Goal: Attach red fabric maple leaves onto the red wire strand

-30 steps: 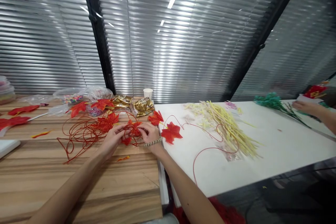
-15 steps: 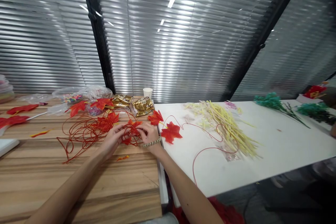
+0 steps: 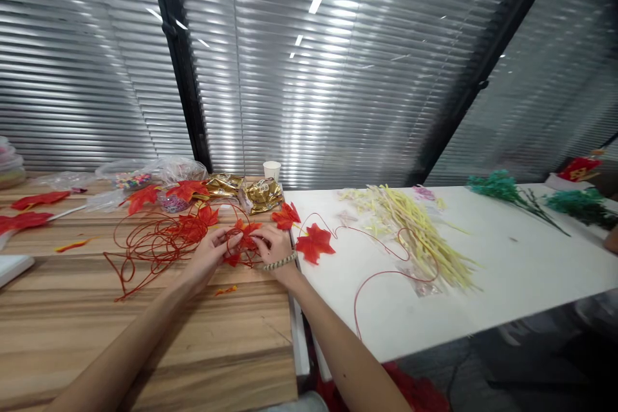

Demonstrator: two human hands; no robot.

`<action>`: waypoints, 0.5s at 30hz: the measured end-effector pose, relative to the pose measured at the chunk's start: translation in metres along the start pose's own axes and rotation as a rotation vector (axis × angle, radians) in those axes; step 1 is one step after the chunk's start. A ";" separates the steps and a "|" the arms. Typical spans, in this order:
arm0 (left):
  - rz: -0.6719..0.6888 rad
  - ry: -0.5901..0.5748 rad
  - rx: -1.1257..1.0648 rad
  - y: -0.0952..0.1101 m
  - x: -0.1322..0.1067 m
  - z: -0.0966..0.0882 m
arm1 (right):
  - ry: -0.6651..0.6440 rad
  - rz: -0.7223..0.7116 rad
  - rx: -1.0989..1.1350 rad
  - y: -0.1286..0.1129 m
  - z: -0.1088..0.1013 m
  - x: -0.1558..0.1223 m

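Note:
My left hand (image 3: pixel 216 250) and my right hand (image 3: pixel 274 246) face each other above the wooden table, fingers pinched. Both are closed on red cord (image 3: pixel 236 232), with a red artificial maple leaf (image 3: pixel 246 230) between them; exactly which strand each fingertip holds is too small to tell. A beaded bracelet (image 3: pixel 280 261) circles my right wrist. Left of my hands lies a loose tangle of the red cord (image 3: pixel 157 241), with another maple leaf (image 3: pixel 207 215) at its edge. Two more leaves, one red (image 3: pixel 315 243) and one orange-red (image 3: pixel 286 215), lie just right of my right hand.
Gold foil packets (image 3: pixel 263 195) and a paper cup (image 3: pixel 271 170) stand behind my hands. Bags of coloured beads (image 3: pixel 132 180) lie at the back left. On the white table (image 3: pixel 463 322) are yellow strips (image 3: pixel 425 238), trailing cord and teal artificial flowers (image 3: pixel 497 185). A gap separates the tables.
My left fingers have shifted slightly at the cord beside the leaf. My right hand and the surrounding things stay almost in place.

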State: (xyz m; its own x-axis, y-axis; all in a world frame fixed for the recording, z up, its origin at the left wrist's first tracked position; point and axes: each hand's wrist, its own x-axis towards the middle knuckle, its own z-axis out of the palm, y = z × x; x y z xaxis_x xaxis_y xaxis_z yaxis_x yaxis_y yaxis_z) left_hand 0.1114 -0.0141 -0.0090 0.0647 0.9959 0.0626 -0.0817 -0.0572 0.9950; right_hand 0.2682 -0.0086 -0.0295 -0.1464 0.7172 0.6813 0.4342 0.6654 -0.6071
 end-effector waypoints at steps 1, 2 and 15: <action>0.003 0.003 0.008 -0.001 0.001 0.000 | -0.001 -0.002 -0.002 -0.001 0.000 0.000; 0.004 0.005 0.018 -0.002 0.001 -0.001 | -0.001 -0.004 -0.004 -0.001 -0.001 0.000; 0.026 -0.007 0.065 -0.006 0.003 -0.004 | -0.013 0.000 -0.034 0.001 0.002 -0.001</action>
State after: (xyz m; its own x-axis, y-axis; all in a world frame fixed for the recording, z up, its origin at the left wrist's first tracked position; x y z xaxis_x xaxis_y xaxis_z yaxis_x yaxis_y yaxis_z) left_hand 0.1085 -0.0101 -0.0150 0.0702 0.9936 0.0890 -0.0192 -0.0879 0.9959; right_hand 0.2668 -0.0080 -0.0318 -0.1576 0.7198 0.6760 0.4644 0.6582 -0.5926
